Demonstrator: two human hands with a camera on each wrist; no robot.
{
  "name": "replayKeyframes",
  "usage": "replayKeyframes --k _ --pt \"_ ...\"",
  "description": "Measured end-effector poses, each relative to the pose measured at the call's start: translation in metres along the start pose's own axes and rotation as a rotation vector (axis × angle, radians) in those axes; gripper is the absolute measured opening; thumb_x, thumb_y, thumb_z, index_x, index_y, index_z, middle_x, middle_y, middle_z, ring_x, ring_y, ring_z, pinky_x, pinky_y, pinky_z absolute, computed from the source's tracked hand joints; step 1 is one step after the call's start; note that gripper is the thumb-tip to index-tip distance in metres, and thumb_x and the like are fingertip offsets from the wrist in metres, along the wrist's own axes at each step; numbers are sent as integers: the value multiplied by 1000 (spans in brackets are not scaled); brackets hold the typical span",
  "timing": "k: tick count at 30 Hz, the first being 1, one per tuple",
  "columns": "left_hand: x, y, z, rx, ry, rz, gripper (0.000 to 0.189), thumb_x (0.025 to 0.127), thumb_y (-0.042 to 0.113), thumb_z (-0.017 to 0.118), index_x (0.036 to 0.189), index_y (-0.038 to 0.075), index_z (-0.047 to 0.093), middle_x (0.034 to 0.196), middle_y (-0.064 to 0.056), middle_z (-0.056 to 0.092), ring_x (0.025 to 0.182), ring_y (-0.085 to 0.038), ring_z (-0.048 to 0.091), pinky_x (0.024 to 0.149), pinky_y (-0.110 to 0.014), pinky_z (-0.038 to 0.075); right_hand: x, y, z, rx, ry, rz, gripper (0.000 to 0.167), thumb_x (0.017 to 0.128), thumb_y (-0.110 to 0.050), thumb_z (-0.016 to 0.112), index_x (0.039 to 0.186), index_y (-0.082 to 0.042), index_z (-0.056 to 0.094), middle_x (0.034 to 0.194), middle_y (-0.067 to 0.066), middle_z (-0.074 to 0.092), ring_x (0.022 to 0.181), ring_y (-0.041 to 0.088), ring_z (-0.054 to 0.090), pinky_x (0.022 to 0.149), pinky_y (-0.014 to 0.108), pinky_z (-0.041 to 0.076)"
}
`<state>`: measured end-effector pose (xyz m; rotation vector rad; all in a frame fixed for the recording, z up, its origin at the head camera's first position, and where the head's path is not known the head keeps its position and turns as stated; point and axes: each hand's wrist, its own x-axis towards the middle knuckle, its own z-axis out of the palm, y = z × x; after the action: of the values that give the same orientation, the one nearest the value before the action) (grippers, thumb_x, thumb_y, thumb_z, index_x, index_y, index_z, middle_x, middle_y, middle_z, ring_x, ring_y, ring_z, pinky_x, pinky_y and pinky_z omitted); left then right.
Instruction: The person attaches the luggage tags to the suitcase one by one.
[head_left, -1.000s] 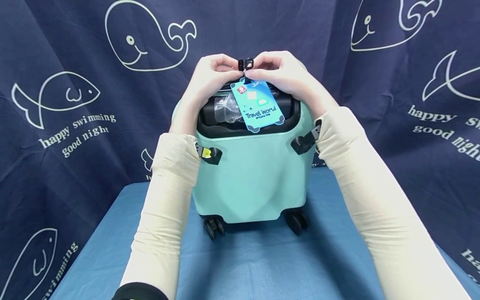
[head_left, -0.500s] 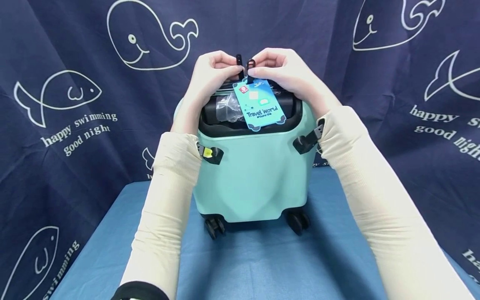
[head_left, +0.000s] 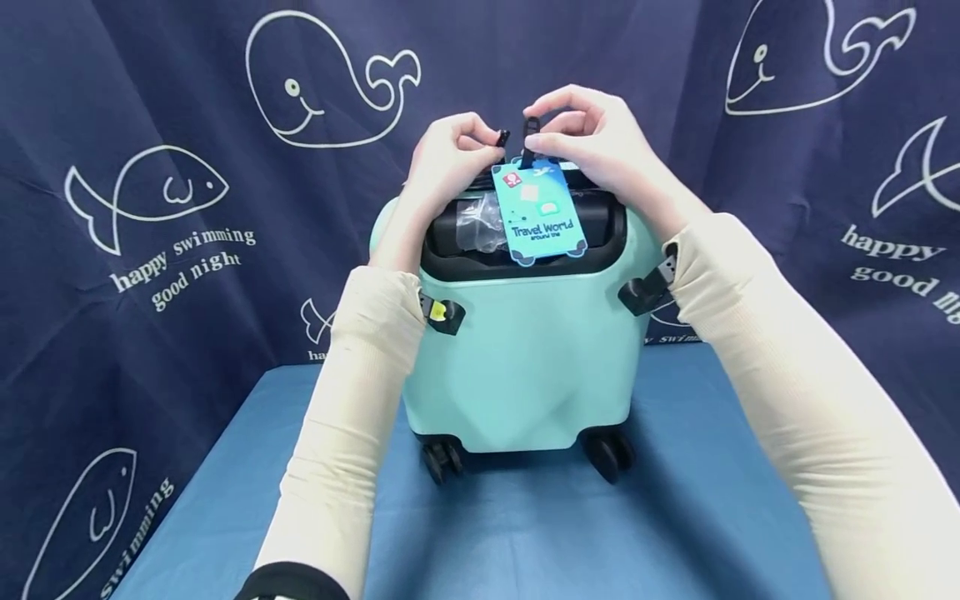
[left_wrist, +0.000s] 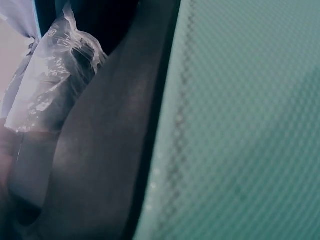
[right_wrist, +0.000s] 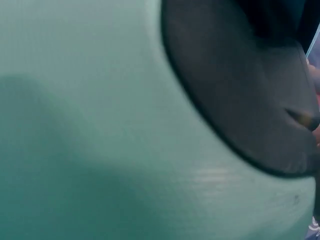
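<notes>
A mint-green suitcase (head_left: 525, 358) stands upright on its wheels. Over its top edge hangs a blue luggage tag (head_left: 543, 218) printed "Travel World", with a black strap (head_left: 531, 137). My right hand (head_left: 603, 142) pinches the buckle end of that strap between thumb and fingers, index finger raised. On the other side, my left hand (head_left: 450, 162) pinches the strap's free end, a short way left of the buckle. Clear plastic wrap (left_wrist: 50, 80) covers part of the handle in the black recess (left_wrist: 110, 130). Both wrist views show mostly the suitcase shell (right_wrist: 100, 125), with the fingertips out of sight.
Blue cloth (head_left: 525, 525) covers the table under the suitcase. A dark blue curtain (head_left: 480, 50) with white whale and fish drawings hangs close behind and at both sides. Black caster wheels (head_left: 609, 454) show at the suitcase's bottom.
My hands have drawn apart, so the two strap ends now stand separated. The right index finger has lifted. The whole scene has shifted slightly right in the head view.
</notes>
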<state>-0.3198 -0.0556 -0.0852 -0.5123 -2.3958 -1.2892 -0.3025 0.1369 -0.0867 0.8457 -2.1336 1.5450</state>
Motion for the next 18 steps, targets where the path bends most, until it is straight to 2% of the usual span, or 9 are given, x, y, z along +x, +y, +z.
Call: replayKeyframes --k 4,10,14,18 --pt "-1 0 5 31 -7 9 9 84 22 69 92 17 69 86 4 73 83 -3 62 74 -18 38 2 -1 -3 -62 -9 15 32 84 -15 70 115 -12 66 79 -7 70 82 12 60 74 19 45" --pt "0 2 5 44 0 21 9 84 23 68 93 20 71 88 5 73 85 -2 62 75 -17 38 7 3 -3 -70 -19 6 36 84 -18 70 119 -11 66 84 -8 71 77 8 60 69 18 44" --pt "-3 2 4 38 -11 8 10 84 24 69 92 21 72 84 6 72 85 -4 61 76 -19 38 5 6 -2 -87 -36 25 37 85 -22 69 120 -13 65 109 -4 69 89 6 60 74 14 45" --pt "-4 2 1 55 1 28 11 83 25 70 93 21 73 84 6 72 85 -3 62 78 -18 39 5 5 0 -142 -66 6 38 87 -25 67 123 -15 64 128 3 60 103 5 57 82 13 44"
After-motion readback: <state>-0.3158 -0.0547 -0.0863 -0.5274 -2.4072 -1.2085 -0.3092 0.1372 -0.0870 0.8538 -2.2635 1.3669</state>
